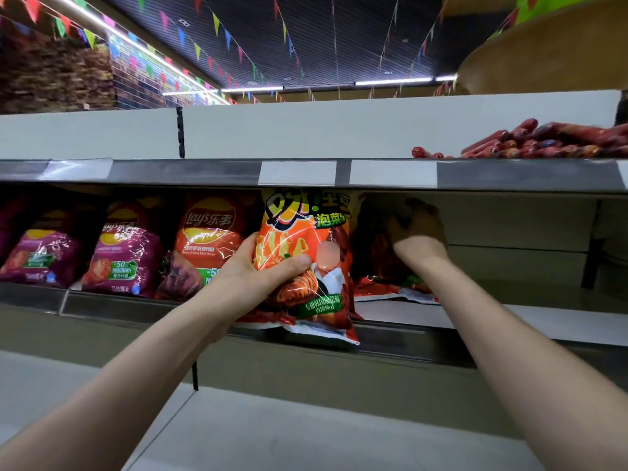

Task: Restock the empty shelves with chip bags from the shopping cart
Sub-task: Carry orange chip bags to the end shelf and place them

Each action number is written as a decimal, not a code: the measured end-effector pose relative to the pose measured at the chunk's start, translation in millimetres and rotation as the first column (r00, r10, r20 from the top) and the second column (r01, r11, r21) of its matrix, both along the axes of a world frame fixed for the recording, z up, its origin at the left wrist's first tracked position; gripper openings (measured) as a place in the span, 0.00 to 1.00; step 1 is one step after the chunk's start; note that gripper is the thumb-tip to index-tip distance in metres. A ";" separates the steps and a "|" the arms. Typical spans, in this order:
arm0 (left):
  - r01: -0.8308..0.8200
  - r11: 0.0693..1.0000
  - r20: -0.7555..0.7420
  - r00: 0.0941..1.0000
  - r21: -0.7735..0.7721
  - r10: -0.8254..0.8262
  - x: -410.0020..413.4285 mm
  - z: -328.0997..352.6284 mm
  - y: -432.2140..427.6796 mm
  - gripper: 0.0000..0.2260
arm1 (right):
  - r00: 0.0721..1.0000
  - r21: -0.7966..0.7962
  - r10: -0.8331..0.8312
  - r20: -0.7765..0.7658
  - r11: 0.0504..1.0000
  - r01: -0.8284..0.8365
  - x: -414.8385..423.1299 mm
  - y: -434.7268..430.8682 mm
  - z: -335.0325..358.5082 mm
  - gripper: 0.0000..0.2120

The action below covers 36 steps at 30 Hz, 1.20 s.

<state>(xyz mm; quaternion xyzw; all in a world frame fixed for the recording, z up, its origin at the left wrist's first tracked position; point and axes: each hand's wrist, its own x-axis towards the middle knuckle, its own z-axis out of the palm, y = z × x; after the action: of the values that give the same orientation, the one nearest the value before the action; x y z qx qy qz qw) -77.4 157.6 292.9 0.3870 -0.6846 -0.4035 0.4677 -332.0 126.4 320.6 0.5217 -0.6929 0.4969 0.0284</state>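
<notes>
Starting nearest, we record the left hand (258, 270) grasping an orange chip bag (306, 253) by its left side, with the thumb laid across the front. The bag stands upright at the front edge of the middle shelf (136, 305), its bottom seam overhanging the rail. Green characters on it read "泡菜". Just right of it and deeper in, the right hand (419, 229) lies in shadow on the upper part of a dark red bag (375, 266). We cannot tell whether its fingers clasp the bag or merely press it. Leftward along the same shelf stand an orange bag marked "Lay's 乐事" (207, 239) and purple bags (125, 253), one bearing a green "-50" label. Toward the right end of the upper shelf (509, 175) lies a heap of red sausages (543, 141). Two blank white tags (297, 173) sit on its front edge.
</notes>
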 end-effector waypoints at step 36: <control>-0.137 0.989 0.272 0.951 -0.054 0.146 -166.6 -7.9 -18.5 0.20 | 0.887 0.120 0.128 0.444 0.972 -0.200 -27.2 30.1 -32.8 0.21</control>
<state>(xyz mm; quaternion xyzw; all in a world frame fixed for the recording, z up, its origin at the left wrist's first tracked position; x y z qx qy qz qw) -244.0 139.1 285.0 0.4792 -0.7202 -0.2995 0.4025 -359.2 156.5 287.8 0.4555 -0.6732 0.5428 -0.2111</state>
